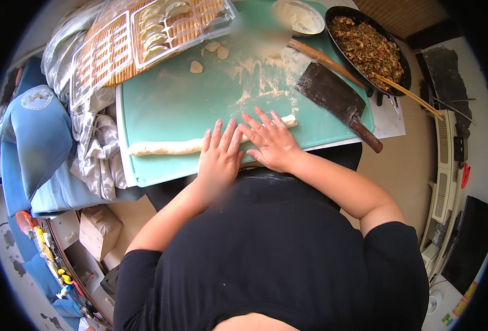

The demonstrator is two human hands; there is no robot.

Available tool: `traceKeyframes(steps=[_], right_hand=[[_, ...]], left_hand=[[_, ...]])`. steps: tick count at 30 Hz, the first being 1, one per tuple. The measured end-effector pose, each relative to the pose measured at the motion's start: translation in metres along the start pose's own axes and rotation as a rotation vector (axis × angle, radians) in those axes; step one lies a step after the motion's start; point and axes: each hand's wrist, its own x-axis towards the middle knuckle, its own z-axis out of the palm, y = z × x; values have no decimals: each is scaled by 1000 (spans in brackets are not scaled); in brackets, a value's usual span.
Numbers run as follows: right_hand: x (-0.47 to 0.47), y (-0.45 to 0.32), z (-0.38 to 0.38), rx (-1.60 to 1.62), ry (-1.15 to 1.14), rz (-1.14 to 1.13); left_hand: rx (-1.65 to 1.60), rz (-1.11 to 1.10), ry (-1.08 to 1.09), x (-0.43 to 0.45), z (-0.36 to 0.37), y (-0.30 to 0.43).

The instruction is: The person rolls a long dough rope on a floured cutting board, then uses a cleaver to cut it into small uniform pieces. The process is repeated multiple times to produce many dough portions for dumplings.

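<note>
A long rope of dough (165,147) lies across the green cutting board (173,103) near its front edge. My left hand (221,151) rests flat on the middle of the rope, fingers extended. Beside it, my right hand (270,140) lies spread over the rope's right part, whose end sticks out past the fingers. Flour dusts both hands and the board. Small dough pieces (196,66) sit towards the back. A cleaver (330,93) lies on the right, its handle over the board's edge. Behind it is a wooden rolling pin (326,60), its left end by a blurred patch.
Clear plastic trays (103,56), one holding several dumplings (155,39), stand on a woven mat at the back left. A bowl of flour (304,18) is at the back. A black pan of filling (366,49) with chopsticks (413,97) stands back right. Left is a blue sofa cushion (41,132).
</note>
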Motion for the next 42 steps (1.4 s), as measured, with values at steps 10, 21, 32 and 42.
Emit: traceKeyframes(steps=[10, 21, 32, 42], right_hand=[[47, 40, -14, -126, -116, 171], [70, 62, -8, -156, 41, 462], [40, 34, -23, -167, -250, 459], [104, 12, 13, 246, 281, 101]], left_hand=[[146, -44, -100, 36, -6, -43], [197, -294, 16, 58, 0, -73], [179, -363, -154, 33, -14, -69], [-9, -221, -23, 74, 16, -32]])
